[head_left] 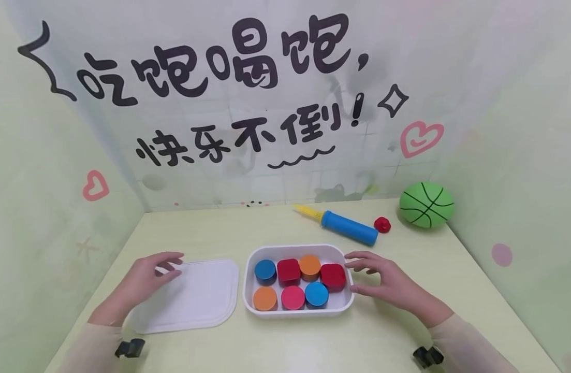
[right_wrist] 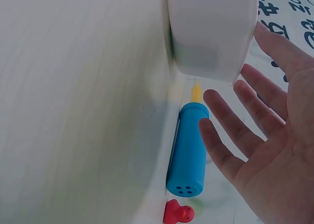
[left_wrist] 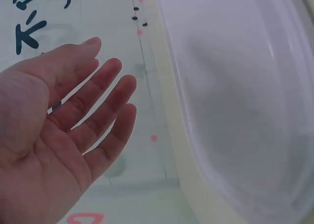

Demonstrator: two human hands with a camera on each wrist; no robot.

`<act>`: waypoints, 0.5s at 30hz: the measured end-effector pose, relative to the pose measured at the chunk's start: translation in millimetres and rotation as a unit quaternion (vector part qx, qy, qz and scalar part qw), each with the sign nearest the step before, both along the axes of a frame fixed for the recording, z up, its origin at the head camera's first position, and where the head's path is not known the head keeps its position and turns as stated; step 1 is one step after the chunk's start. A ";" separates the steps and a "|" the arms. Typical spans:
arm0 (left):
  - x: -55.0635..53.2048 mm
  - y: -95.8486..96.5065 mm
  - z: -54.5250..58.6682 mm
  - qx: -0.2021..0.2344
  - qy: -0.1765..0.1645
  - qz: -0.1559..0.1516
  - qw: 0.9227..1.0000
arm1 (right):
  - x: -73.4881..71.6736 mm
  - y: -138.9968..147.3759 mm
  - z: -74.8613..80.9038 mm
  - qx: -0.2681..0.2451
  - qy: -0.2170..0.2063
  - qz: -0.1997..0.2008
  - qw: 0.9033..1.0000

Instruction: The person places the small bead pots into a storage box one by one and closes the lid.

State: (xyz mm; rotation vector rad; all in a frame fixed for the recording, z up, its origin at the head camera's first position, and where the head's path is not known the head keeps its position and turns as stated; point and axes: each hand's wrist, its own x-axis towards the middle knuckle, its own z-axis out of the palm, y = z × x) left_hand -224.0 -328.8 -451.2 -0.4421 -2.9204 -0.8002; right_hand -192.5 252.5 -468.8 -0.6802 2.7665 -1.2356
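Observation:
A white rectangular box (head_left: 298,314) with rounded corners stands at the middle of the table without its cover. Inside it are two blue round pieces (head_left: 265,271), two orange round pieces (head_left: 265,298), a pink round piece (head_left: 293,297) and two red square pieces (head_left: 333,276). My right hand (head_left: 378,274) is beside the box's right end, fingers relaxed and apart, fingertips right at the rim. To the left lies a flat white lid (head_left: 196,295). Over its upper left part hovers my left hand (head_left: 147,277), fingers loosely bent with nothing between them.
Behind the box lies a blue hand pump (head_left: 349,228) with a yellow nozzle. A small red toy duck (right_wrist: 178,212) sits by the pump's end. In the back right corner is a green ball (head_left: 426,204) with black lines. Printed walls enclose the table (head_left: 313,347) on three sides.

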 end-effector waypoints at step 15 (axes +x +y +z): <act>-3.3 -92.5 -13.4 -0.047 -0.104 0.067 0.991 | 1.4 -2.4 2.3 0.006 -0.004 -0.005 1.000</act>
